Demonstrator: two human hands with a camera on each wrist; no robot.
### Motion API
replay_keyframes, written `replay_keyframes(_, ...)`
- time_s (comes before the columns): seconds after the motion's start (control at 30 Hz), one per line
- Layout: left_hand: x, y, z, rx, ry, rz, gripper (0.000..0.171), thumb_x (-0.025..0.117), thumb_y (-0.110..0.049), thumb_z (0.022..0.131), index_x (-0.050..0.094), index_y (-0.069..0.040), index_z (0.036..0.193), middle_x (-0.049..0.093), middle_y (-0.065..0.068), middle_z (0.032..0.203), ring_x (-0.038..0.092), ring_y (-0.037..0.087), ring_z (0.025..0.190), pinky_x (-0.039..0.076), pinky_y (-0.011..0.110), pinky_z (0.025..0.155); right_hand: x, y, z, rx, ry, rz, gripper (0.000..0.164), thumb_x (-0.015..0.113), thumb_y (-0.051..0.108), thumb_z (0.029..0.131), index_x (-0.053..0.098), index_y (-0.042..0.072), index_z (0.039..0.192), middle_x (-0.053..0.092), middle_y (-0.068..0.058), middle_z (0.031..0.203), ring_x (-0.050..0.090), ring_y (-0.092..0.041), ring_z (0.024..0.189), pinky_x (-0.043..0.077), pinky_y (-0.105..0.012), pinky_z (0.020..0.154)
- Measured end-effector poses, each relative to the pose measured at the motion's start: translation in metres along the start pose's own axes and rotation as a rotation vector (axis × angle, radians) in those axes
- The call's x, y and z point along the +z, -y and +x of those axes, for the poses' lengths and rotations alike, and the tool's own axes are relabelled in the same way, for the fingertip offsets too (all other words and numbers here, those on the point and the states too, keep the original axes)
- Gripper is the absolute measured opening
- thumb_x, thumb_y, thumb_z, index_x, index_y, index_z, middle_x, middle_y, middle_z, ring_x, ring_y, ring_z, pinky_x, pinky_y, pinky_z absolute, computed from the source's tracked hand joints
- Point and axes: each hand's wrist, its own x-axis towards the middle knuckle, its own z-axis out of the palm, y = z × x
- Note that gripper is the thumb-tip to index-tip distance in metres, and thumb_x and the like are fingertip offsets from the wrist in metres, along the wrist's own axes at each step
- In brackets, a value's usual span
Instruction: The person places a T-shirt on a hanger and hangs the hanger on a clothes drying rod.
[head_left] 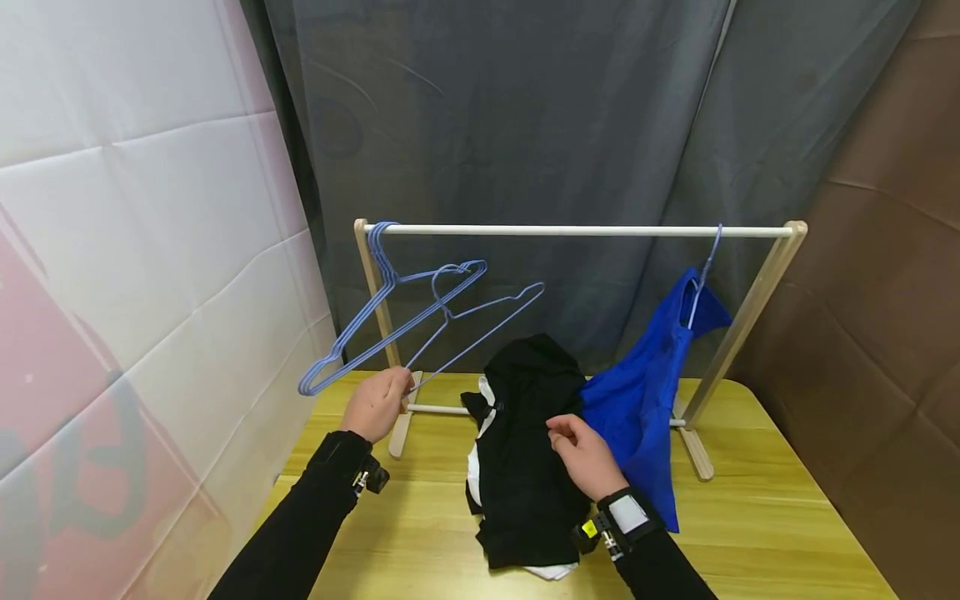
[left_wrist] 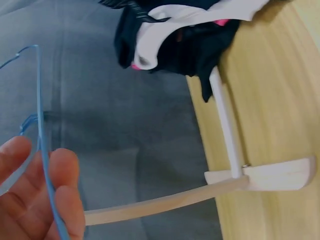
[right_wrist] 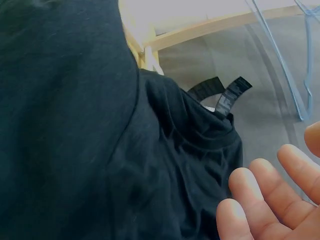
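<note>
My left hand (head_left: 377, 406) grips one end of a blue wire hanger (head_left: 491, 307), which is off the rail. In the left wrist view the hanger's wire (left_wrist: 41, 107) runs between the thumb and curled fingers. My right hand (head_left: 588, 457) hovers over a black shirt (head_left: 532, 467), its fingers loosely bent and holding nothing. In the right wrist view the shirt's collar (right_wrist: 210, 142) and dark tags lie beside the fingers. White cloth (head_left: 474, 471) peeks out from under the black shirt.
A rack with a white rail (head_left: 570, 231) and wooden legs stands on the yellow wood-grain table (head_left: 780, 517). Several blue hangers (head_left: 360, 325) hang at its left end. On the right, a blue garment (head_left: 645, 383) hangs from another hanger. Grey cloth (head_left: 495, 108) backs the rack.
</note>
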Motion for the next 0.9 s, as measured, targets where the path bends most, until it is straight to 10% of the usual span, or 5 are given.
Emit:
replay_keyframes(0.6,0.025,0.004,-0.015,-0.017,0.031,0.049,0.040,0.038,-0.035,0.111,0.067,-0.012,0.093,0.060,-0.002,0.081,0.055,0.019,0.077,0.046,0.041,0.075,0.061,0.034,0.096,-0.184,-0.024,-0.402,0.030,0.060,0.006,0.095,0.069,0.012,0.122,0.064,-0.007,0.119,0.063,-0.028,0.108,0.049,-0.043,0.093)
replay_keyframes(0.9,0.017,0.016,-0.034,-0.076,0.030,0.070,0.039,0.037,-0.035,0.112,0.063,-0.015,0.089,0.053,-0.003,0.077,0.050,0.018,0.074,0.040,0.039,0.073,0.083,0.037,0.117,-0.332,0.106,-0.668,0.034,0.059,0.011,0.099,0.066,0.016,0.132,0.061,-0.006,0.134,0.054,-0.030,0.124,0.045,-0.043,0.102)
